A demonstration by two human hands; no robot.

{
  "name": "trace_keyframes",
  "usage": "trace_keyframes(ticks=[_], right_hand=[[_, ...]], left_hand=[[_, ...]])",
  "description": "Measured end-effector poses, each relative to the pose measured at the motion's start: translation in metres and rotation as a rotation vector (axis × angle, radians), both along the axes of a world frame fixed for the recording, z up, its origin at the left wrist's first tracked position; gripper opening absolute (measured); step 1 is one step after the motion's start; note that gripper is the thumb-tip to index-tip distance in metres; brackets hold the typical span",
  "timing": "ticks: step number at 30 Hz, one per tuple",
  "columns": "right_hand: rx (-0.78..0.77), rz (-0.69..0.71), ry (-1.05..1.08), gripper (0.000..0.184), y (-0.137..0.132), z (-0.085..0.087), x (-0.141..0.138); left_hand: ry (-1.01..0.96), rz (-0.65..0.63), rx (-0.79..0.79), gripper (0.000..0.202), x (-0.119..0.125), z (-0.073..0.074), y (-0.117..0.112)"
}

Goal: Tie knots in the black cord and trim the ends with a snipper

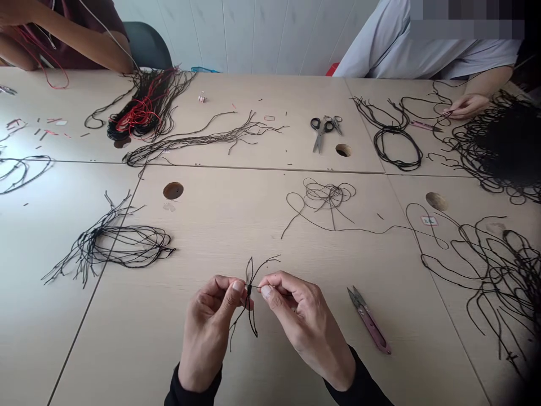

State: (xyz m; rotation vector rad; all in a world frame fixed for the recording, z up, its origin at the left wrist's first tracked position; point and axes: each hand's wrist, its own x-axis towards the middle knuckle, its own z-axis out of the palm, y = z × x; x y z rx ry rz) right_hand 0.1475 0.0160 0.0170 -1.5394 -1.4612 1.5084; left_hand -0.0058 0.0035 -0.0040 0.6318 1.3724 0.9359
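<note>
The head view centres on a small knotted black cord (249,290), held up over the worktop (270,231). The left hand (210,327) pinches it between thumb and fingers beside the knot; the right hand (302,327), close by but not touching the left, pinches a thin strand (255,287) running out to the knot's right. Doing this well probably calls for a steady, even sideways pull, the left grip close to the knot and the loose ends clear of the fingertips. Purple thread snips (371,322) lie near the right hand. Farther out are a tied black bundle (97,232) and thin loose coils (332,195). A red-bordered label (428,220) lies to the right, its print too small to read; no brand is legible.
</note>
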Motion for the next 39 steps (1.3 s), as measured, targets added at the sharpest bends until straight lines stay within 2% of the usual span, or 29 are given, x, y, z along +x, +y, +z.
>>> trace_keyframes(ticks=[4, 7, 10, 16, 20, 23, 26, 28, 29, 31, 33, 36, 39], right_hand=[[-0.021, -0.040, 0.015, 0.024, 0.004, 0.003, -0.001], [-0.029, -0.096, 0.021, 0.026, 0.007, 0.001, -0.001], [-0.055, -0.095, 0.038, 0.027, 0.006, -0.003, -0.003], [-0.040, 0.035, -0.013, 0.024, 0.002, -0.005, 0.000], [0.160, 0.138, -0.286, 0.020, 0.005, 0.007, 0.026], [0.446, 0.099, -0.499, 0.014, 0.016, 0.025, 0.035], [0.734, 0.121, -0.573, 0.014, 0.032, 0.041, 0.020], [0.826, 0.195, -0.548, 0.017, 0.041, 0.043, 0.007], [0.837, 0.171, -0.535, 0.019, 0.043, 0.042, 0.002], [0.788, 0.061, -0.513, 0.016, 0.042, 0.035, -0.002], [0.660, 0.002, -0.495, 0.012, 0.035, 0.024, 0.001], [0.448, 0.074, -0.457, 0.014, 0.021, 0.007, 0.006], [0.308, 0.060, -0.435, 0.014, 0.011, -0.003, 0.006]], left_hand=[[-0.270, 0.070, -0.088, 0.026, 0.000, -0.006, 0.001], [-0.400, 0.030, -0.134, 0.033, 0.005, -0.008, -0.002], [-0.392, -0.010, -0.084, 0.027, 0.012, -0.008, -0.004], [-0.230, 0.074, -0.023, 0.022, 0.015, -0.009, 0.000], [-0.058, 0.057, -0.040, 0.025, 0.008, -0.007, 0.002], [0.048, -0.055, -0.021, 0.027, 0.009, -0.004, 0.001], [0.061, -0.162, 0.002, 0.032, 0.014, -0.003, 0.000], [0.050, -0.190, 0.004, 0.034, 0.017, -0.002, -0.001], [0.048, -0.190, 0.001, 0.034, 0.018, -0.002, -0.001], [0.052, -0.171, -0.009, 0.033, 0.018, -0.001, -0.001], [0.054, -0.145, -0.021, 0.031, 0.016, -0.002, 0.000], [0.046, -0.136, -0.025, 0.031, 0.015, -0.004, 0.001], [0.038, -0.158, -0.019, 0.031, 0.016, -0.005, 0.002]])
